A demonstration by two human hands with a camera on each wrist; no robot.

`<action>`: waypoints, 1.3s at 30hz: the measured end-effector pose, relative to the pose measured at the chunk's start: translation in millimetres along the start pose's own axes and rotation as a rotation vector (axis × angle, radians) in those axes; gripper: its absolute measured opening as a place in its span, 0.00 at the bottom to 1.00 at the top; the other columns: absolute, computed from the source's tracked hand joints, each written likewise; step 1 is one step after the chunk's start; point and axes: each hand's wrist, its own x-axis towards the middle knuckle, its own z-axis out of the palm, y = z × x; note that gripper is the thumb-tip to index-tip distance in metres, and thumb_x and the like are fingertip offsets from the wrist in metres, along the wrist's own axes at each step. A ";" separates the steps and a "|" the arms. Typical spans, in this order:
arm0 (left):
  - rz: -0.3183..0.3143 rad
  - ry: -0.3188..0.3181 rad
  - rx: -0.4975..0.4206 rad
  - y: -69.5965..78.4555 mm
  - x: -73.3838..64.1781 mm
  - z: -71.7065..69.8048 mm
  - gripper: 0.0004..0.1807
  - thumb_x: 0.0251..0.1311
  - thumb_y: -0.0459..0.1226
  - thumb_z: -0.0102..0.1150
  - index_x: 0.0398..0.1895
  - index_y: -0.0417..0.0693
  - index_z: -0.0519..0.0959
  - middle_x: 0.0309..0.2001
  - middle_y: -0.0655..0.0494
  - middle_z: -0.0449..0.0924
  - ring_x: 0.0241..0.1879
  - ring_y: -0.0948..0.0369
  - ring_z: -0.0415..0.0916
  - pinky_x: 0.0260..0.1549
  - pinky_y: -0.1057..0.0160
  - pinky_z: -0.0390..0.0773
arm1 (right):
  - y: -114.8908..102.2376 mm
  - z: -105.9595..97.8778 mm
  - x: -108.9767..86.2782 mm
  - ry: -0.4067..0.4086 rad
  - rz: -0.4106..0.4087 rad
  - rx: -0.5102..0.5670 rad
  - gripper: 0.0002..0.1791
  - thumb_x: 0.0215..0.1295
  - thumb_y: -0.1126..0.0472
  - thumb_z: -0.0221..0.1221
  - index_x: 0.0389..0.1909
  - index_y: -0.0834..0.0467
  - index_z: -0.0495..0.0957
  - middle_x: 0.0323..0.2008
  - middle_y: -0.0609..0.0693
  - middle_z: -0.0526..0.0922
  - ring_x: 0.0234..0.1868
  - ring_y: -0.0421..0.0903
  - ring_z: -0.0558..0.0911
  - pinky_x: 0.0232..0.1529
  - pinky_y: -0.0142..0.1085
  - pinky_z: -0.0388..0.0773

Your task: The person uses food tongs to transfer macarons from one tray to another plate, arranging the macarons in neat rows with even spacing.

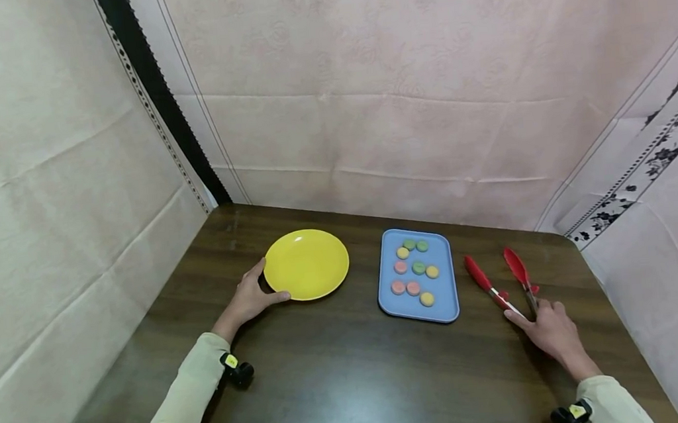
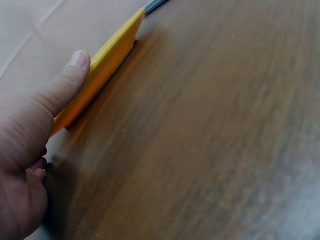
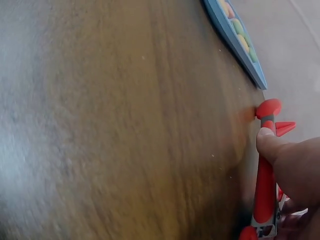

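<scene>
On the left of the table lies a round yellow plate (image 1: 307, 265). My left hand (image 1: 253, 296) grips its left edge, the thumb (image 2: 75, 75) along the near rim and the fingers at the far side. My right hand (image 1: 554, 334) holds red-and-metal tongs (image 1: 480, 275) by the handle end, their two red heads spread apart and pointing away from me. In the right wrist view the thumb lies along the red handle (image 3: 265, 190). Between the hands sits a blue tray (image 1: 390, 300) with several small pink, yellow and green discs (image 1: 418, 267) on it.
The dark wooden table (image 1: 339, 364) has its far edge against a pale cloth hanging (image 1: 404, 127). More pale cloth hangs along the left (image 1: 72, 159) and right sides.
</scene>
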 end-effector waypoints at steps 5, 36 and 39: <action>-0.014 0.003 -0.004 0.6 -0.9 -1.5 0.66 0.38 0.62 0.71 0.76 0.48 0.45 0.75 0.47 0.48 0.73 0.46 0.42 0.67 0.40 0.48 | 1.3 -6.8 0.9 0.046 -0.063 0.015 0.38 0.62 0.31 0.52 0.34 0.68 0.69 0.27 0.60 0.70 0.27 0.56 0.72 0.23 0.47 0.67; -0.006 0.021 0.034 1.7 -2.2 2.3 0.65 0.40 0.64 0.69 0.76 0.46 0.45 0.75 0.49 0.47 0.72 0.44 0.44 0.64 0.35 0.42 | -3.2 -67.7 -17.0 0.189 -0.496 -0.048 0.39 0.54 0.44 0.68 0.58 0.67 0.71 0.31 0.51 0.75 0.27 0.42 0.71 0.26 0.42 0.70; -0.014 0.021 0.031 1.8 -2.4 2.1 0.66 0.40 0.64 0.69 0.76 0.45 0.45 0.75 0.49 0.47 0.72 0.44 0.43 0.65 0.35 0.42 | -11.1 -68.9 -18.2 0.140 -0.495 -0.062 0.41 0.55 0.42 0.67 0.60 0.69 0.71 0.38 0.59 0.79 0.30 0.46 0.74 0.30 0.47 0.73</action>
